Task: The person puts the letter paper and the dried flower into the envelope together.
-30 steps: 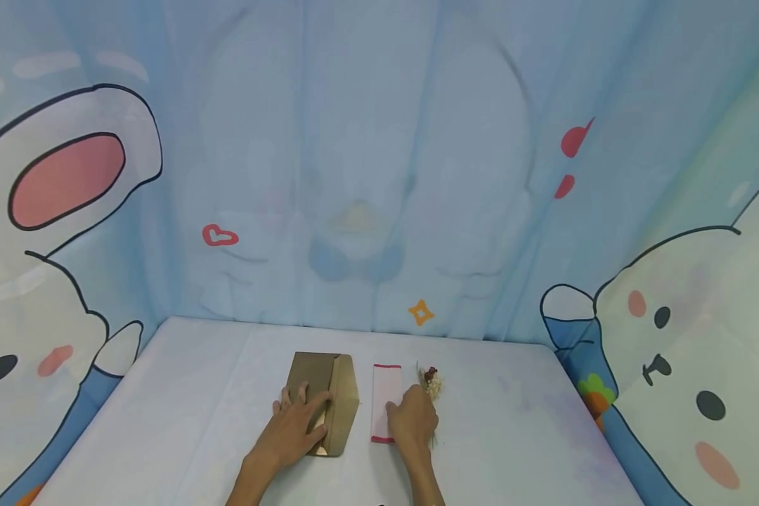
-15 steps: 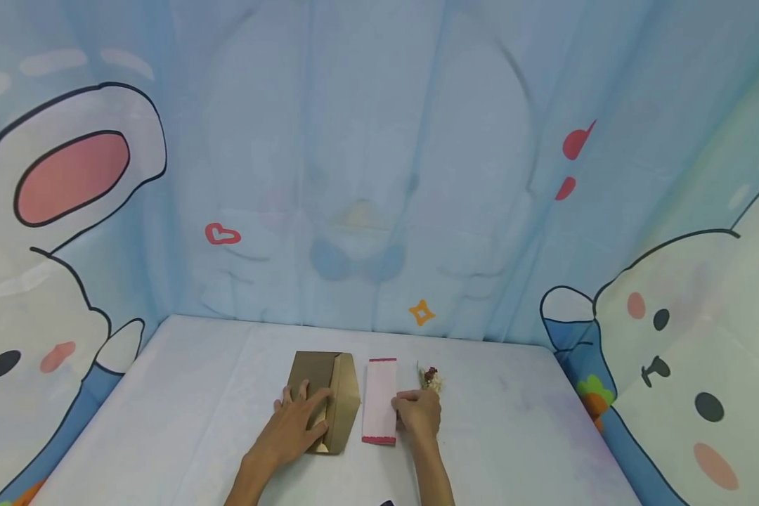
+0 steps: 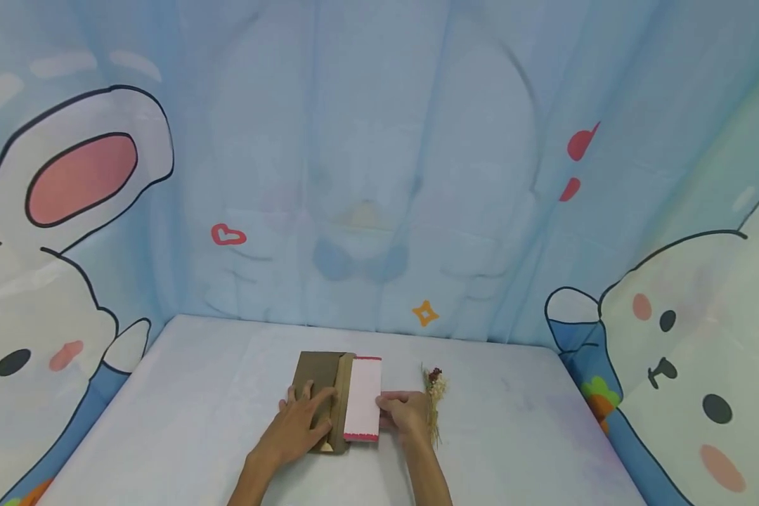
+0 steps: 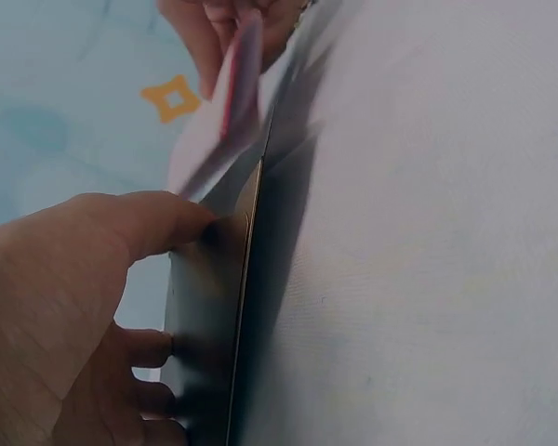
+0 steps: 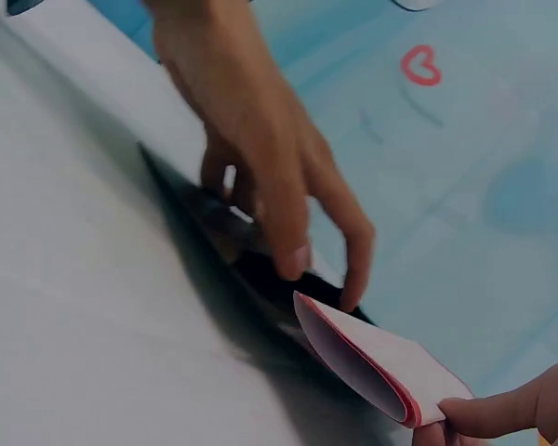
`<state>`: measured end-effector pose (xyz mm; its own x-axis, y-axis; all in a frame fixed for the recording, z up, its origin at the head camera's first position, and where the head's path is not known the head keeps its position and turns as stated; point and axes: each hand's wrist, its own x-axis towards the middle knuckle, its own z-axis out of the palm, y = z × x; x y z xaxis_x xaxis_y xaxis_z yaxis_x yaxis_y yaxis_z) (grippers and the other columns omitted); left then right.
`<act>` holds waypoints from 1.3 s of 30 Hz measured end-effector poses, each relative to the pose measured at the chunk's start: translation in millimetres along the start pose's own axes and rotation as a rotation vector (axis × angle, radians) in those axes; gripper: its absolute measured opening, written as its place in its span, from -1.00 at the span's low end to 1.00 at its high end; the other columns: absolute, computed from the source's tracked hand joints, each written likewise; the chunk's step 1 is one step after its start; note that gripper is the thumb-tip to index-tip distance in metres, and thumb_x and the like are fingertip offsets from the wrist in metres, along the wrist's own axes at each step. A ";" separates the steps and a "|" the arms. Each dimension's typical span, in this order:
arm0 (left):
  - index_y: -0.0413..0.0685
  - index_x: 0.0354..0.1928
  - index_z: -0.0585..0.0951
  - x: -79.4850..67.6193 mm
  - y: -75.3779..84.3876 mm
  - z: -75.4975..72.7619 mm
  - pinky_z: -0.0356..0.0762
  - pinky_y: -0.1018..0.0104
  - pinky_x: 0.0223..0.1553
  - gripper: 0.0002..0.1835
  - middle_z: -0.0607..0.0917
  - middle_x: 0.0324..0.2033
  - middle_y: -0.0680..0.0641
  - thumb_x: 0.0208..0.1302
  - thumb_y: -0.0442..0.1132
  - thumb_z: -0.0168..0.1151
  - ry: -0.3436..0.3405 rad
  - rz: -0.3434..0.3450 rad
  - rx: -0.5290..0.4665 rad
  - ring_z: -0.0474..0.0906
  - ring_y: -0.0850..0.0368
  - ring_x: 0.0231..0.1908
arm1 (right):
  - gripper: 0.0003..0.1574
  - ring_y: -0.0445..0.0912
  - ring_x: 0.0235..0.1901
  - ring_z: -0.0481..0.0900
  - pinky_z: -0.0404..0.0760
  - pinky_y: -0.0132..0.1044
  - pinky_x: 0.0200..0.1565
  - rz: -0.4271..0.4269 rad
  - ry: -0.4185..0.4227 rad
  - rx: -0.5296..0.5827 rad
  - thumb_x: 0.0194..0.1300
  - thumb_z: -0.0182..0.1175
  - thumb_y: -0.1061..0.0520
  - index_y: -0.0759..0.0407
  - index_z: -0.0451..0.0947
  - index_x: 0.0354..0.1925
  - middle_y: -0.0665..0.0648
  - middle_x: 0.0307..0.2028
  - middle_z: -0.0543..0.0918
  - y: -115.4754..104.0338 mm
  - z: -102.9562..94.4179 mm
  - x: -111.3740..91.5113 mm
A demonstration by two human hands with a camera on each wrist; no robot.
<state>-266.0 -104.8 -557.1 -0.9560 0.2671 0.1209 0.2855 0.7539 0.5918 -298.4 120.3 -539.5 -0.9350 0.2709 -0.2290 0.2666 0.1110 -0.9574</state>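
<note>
A gold envelope [image 3: 317, 371] lies on the white table with its flap side to the right. My left hand [image 3: 296, 424] rests on it, fingers spread and fingertips pressing its surface near the flap. My right hand [image 3: 410, 413] pinches the right edge of a folded pink paper [image 3: 362, 399] with red trim along its short ends. In the right wrist view the folded paper [image 5: 372, 362] shows as a layered fold gaping at its near end, held between thumb and fingers. It overlaps the envelope's flap, hiding most of it in the head view.
A small bunch of dried flowers [image 3: 435, 393] lies just right of my right hand. Behind the table [image 3: 190, 393] hangs a blue curtain [image 3: 367, 161] printed with cartoon rabbits, meeting the table's far edge.
My right hand has moved left, taking hold of the pink paper and carrying it from the table over the envelope's flap. The left hand stays on the envelope.
</note>
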 end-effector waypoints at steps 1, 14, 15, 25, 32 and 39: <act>0.31 0.42 0.37 0.3 0.0 0.7 0.05 -0.67 0.27 -0.44 0.22 0.47 -0.48 0.41 -0.03 0.19 -0.006 -0.004 -0.005 -0.04 -0.80 0.38 | -0.83 -0.11 -0.49 0.68 0.74 -0.27 -0.45 -0.005 0.008 -0.021 0.20 0.38 0.29 0.39 0.70 -0.23 0.24 -0.38 0.75 2.7 2.5 -0.9; 0.36 0.45 0.33 -0.8 0.3 1.7 0.03 -0.64 0.31 -0.43 0.18 0.51 -0.41 0.44 0.00 0.16 -0.050 -0.013 -0.034 -0.07 -0.73 0.43 | -0.94 -0.12 -0.65 0.64 0.67 -0.32 -0.60 -0.104 0.132 -0.113 0.07 0.43 0.33 0.31 0.71 -0.45 0.20 -0.52 0.71 15.5 25.9 0.1; 0.35 0.45 0.33 -0.4 0.5 1.2 0.03 -0.64 0.31 -0.43 0.17 0.51 -0.41 0.44 0.00 0.15 -0.054 -0.012 -0.032 -0.07 -0.73 0.43 | -0.94 -0.12 -0.66 0.63 0.66 -0.32 -0.61 -0.114 0.144 -0.130 0.06 0.43 0.34 0.30 0.71 -0.46 0.20 -0.53 0.70 15.7 27.8 0.6; 0.30 0.45 0.35 3.2 -0.5 -1.8 0.05 -0.64 0.29 -0.42 0.19 0.50 -0.42 0.43 0.01 0.19 -0.056 0.003 -0.032 -0.03 -0.73 0.42 | -0.91 -0.14 -0.75 0.58 0.61 -0.35 -0.67 -0.154 0.202 -0.234 0.02 0.46 0.33 0.29 0.70 -0.52 0.16 -0.66 0.67 8.9 41.1 -0.6; 0.31 0.45 0.35 -1.2 -3.3 -6.5 0.03 -0.61 0.32 -0.43 0.19 0.50 -0.40 0.45 0.03 0.16 -0.041 -0.010 -0.030 -0.05 -0.73 0.43 | -0.88 -0.19 -0.82 0.52 0.58 -0.35 -0.71 -0.195 0.198 -0.262 0.01 0.47 0.34 0.27 0.70 -0.57 0.13 -0.71 0.66 6.5 53.3 -0.8; 0.32 0.47 0.33 0.1 -5.9 -5.7 0.00 -0.62 0.33 -0.43 0.16 0.52 -0.39 0.46 0.07 0.13 -0.048 0.002 -0.044 -0.08 -0.71 0.44 | -0.83 -0.19 -0.82 0.50 0.55 -0.36 -0.72 -0.224 0.232 -0.283 0.00 0.48 0.34 0.23 0.68 -0.61 0.13 -0.69 0.65 1.9 58.6 0.3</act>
<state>-268.2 -112.7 -556.0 -0.9510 0.2973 0.0844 0.2827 0.7267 0.6261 -311.9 64.6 -551.7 -0.9084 0.4142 0.0561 0.1465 0.4411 -0.8854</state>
